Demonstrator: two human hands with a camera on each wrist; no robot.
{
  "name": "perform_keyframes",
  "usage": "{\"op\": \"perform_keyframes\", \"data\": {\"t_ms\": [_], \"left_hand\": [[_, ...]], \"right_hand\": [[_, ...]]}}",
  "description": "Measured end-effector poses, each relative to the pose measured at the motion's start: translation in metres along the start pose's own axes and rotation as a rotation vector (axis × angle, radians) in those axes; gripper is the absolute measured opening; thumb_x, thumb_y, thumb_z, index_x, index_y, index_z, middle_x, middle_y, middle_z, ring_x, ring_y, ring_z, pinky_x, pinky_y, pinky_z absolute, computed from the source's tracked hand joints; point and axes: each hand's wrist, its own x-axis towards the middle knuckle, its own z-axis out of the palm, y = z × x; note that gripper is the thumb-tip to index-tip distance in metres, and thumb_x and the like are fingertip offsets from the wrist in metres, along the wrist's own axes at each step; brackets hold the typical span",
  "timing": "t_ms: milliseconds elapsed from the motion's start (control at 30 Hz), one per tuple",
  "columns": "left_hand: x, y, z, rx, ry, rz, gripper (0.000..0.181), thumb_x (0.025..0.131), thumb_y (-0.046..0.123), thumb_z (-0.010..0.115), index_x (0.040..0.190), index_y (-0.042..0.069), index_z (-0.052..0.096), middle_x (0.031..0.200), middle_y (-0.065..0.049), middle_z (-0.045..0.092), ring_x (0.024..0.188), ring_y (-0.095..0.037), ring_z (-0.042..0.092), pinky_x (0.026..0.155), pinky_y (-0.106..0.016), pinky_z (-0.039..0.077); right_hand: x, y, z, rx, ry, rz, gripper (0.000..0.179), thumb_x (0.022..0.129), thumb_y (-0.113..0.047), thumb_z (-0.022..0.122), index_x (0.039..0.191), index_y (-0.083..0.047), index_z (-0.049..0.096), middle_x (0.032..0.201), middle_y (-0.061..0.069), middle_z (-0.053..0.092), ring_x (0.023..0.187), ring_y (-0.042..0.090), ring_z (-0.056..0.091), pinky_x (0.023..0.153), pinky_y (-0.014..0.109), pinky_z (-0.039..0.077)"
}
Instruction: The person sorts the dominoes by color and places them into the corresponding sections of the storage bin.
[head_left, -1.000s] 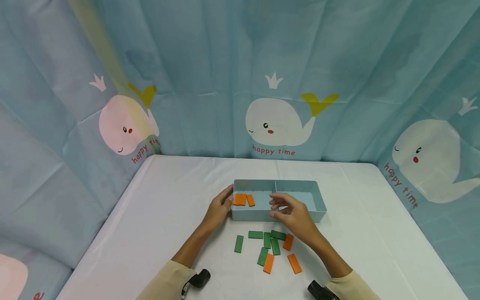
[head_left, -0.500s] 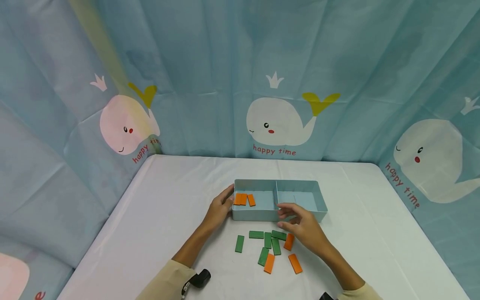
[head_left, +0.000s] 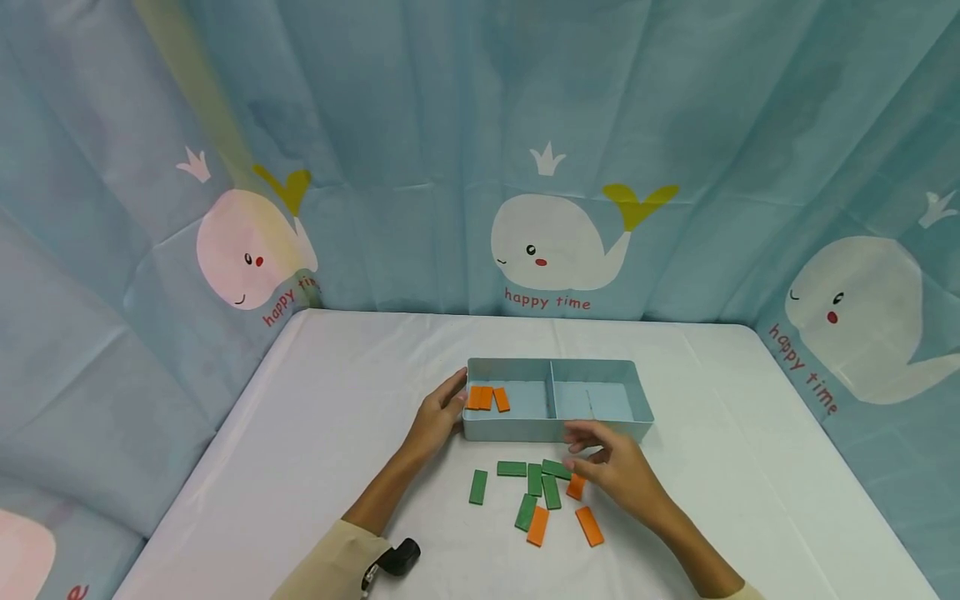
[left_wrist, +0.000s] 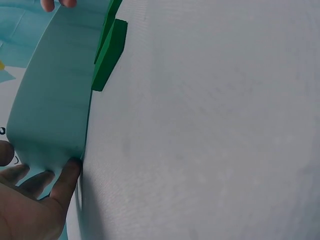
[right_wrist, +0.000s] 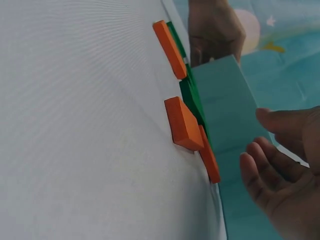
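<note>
A light blue box with two compartments sits on the table. My left hand rests against its left end; in the left wrist view the fingertips touch the end wall. Three orange tiles lie at the left of the left compartment. My right hand, its fingers loosely bent and holding nothing, hovers in front of the box. Below it is an orange tile, partly hidden. Several green tiles and two more orange tiles lie in front of the box.
The table has a white cover. Behind and beside it hangs a blue curtain printed with whales. The right compartment of the box shows a thin mark on its floor.
My right hand has drawn back from over the box, toward me and slightly right, to the tiles in front. The left hand stays at the box's left end.
</note>
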Motion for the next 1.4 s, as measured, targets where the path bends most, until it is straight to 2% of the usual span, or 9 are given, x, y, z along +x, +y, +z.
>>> {"op": "perform_keyframes", "data": {"t_ms": [200, 400, 567, 933, 1167, 1400], "left_hand": [[0.001, -0.003, 0.001, 0.002, 0.0, 0.009, 0.054, 0.115, 0.023, 0.047, 0.167, 0.011, 0.035, 0.173, -0.011, 0.033, 0.16, -0.036, 0.028, 0.126, -0.058, 0.032], [0.0, -0.005, 0.001, -0.023, -0.006, -0.001, 0.054, 0.116, 0.027, 0.046, 0.167, 0.014, 0.035, 0.172, -0.011, 0.034, 0.158, -0.037, 0.032, 0.122, -0.058, 0.039], [-0.001, -0.004, 0.001, -0.034, -0.006, -0.001, 0.055, 0.116, 0.029, 0.046, 0.168, 0.014, 0.034, 0.172, -0.012, 0.033, 0.158, -0.038, 0.033, 0.121, -0.058, 0.041], [0.0, -0.004, 0.002, -0.039, -0.009, -0.003, 0.055, 0.116, 0.025, 0.046, 0.167, 0.012, 0.033, 0.172, -0.013, 0.033, 0.157, -0.039, 0.034, 0.119, -0.058, 0.042], [0.0, -0.004, 0.001, -0.045, -0.013, 0.003, 0.055, 0.116, 0.024, 0.046, 0.168, 0.011, 0.032, 0.173, -0.014, 0.032, 0.158, -0.039, 0.033, 0.119, -0.058, 0.042], [0.0, -0.005, 0.001, -0.039, -0.008, -0.002, 0.055, 0.116, 0.025, 0.047, 0.167, 0.014, 0.034, 0.172, -0.013, 0.033, 0.157, -0.039, 0.034, 0.119, -0.057, 0.043]], "right_hand": [[-0.005, 0.004, -0.002, -0.013, 0.001, 0.017, 0.051, 0.091, -0.009, 0.085, 0.138, -0.004, 0.066, 0.119, 0.01, 0.074, 0.104, 0.017, 0.07, 0.084, 0.028, 0.062], [-0.011, 0.007, -0.004, -0.015, 0.001, 0.084, 0.051, 0.089, -0.009, 0.086, 0.137, -0.006, 0.067, 0.116, 0.008, 0.074, 0.101, 0.018, 0.07, 0.083, 0.026, 0.061], [-0.015, 0.007, -0.005, -0.031, 0.003, 0.126, 0.051, 0.088, -0.014, 0.088, 0.135, -0.008, 0.068, 0.116, 0.005, 0.075, 0.101, 0.018, 0.07, 0.082, 0.025, 0.06], [-0.017, 0.009, -0.006, -0.051, 0.007, 0.219, 0.052, 0.084, -0.003, 0.085, 0.133, -0.007, 0.07, 0.114, 0.004, 0.074, 0.101, 0.018, 0.07, 0.084, 0.025, 0.06], [-0.016, 0.007, -0.006, -0.097, -0.034, 0.232, 0.063, 0.078, -0.014, 0.095, 0.134, -0.006, 0.069, 0.113, 0.002, 0.073, 0.103, 0.02, 0.067, 0.082, 0.026, 0.06], [-0.014, 0.007, -0.001, -0.154, -0.041, 0.255, 0.067, 0.071, -0.013, 0.099, 0.132, -0.009, 0.071, 0.109, 0.0, 0.07, 0.103, 0.019, 0.063, 0.082, 0.025, 0.057]]}}
